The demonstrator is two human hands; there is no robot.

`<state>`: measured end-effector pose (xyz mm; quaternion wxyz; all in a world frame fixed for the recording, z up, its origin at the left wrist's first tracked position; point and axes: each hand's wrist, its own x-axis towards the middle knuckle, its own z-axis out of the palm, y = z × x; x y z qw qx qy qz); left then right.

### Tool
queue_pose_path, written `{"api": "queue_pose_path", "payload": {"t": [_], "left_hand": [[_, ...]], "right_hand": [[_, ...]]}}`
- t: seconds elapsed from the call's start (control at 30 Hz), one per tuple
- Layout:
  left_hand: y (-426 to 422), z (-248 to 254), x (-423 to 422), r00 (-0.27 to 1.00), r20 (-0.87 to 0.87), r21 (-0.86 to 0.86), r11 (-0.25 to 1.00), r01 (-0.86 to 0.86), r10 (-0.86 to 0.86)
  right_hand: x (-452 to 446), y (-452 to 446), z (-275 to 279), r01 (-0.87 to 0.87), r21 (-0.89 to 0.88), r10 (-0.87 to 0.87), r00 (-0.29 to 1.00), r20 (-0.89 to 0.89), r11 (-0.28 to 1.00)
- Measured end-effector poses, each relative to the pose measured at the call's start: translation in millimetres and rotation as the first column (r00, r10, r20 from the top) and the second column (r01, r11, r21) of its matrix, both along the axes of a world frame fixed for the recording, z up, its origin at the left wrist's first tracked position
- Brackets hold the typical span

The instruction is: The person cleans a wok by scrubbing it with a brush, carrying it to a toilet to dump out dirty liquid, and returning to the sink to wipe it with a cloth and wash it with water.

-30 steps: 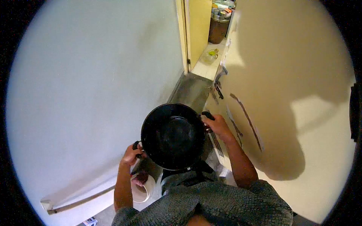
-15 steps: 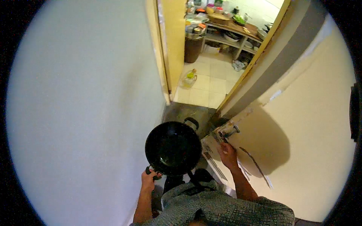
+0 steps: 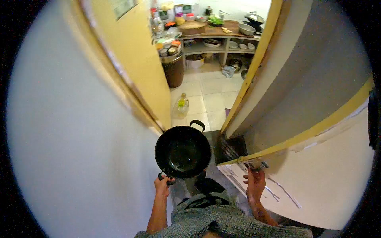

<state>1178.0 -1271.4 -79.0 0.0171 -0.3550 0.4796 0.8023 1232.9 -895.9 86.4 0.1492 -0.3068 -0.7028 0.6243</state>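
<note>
A black two-handled wok [image 3: 182,152], with a shiny dark inside, is held out in front of my body. My left hand [image 3: 162,185] is wrapped round its near loop handle; the far handle [image 3: 197,125] points toward the doorway. Over on the right, my right hand [image 3: 255,184] has its fingers apart and holds nothing that I can see. Just beyond its fingertips is a small fitting [image 3: 258,164] on the cream panel [image 3: 305,174]; I cannot tell whether they touch.
Yellow door frame [image 3: 254,71] and yellow door [image 3: 133,55] flank the opening. On the tiled floor inside stands a clear bottle [image 3: 182,105], near a brown bin [image 3: 173,71]. A counter [image 3: 234,29] holds leafy greens and a metal bowl [image 3: 247,29]. Walls close in on both sides.
The view has moved forward, so the doorway and kitchen look nearer and wider. The wok stays in my left hand. My right hand has shifted right and lower in view, its fingers spread.
</note>
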Motion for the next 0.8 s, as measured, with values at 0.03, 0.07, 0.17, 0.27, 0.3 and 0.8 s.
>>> {"api": "queue_pose_path", "payload": {"t": [0.03,0.07,0.17,0.27,0.3,0.8], "left_hand": [[5,0,-12,1.0,0.002,-0.013,1.0,0.003,-0.002],[6,3,-28,1.0,-0.012,-0.024,0.999,0.027,-0.028],[1,18,-86,0.995,0.022,-0.012,0.995,0.094,-0.094],[10,13,-147,0.988,-0.061,-0.015,0.99,0.143,-0.143],[17,20,-167,0.985,-0.063,-0.019,0.987,0.16,-0.161],[49,-4,-519,0.914,0.092,0.02,0.919,0.394,-0.394]], "right_hand": [[1,4,-3,0.055,-0.044,-0.054,0.998,0.032,0.997],[12,15,-35,0.065,0.046,-0.064,0.997,-0.031,0.997],[-1,14,-22,0.069,0.259,-0.09,0.993,0.07,0.963],[-8,25,-39,0.173,0.176,-0.186,0.981,0.062,0.969],[-1,25,-47,0.249,0.138,-0.261,0.962,0.08,0.959],[-26,-70,-56,0.675,0.175,-0.688,0.645,0.332,0.717]]}}
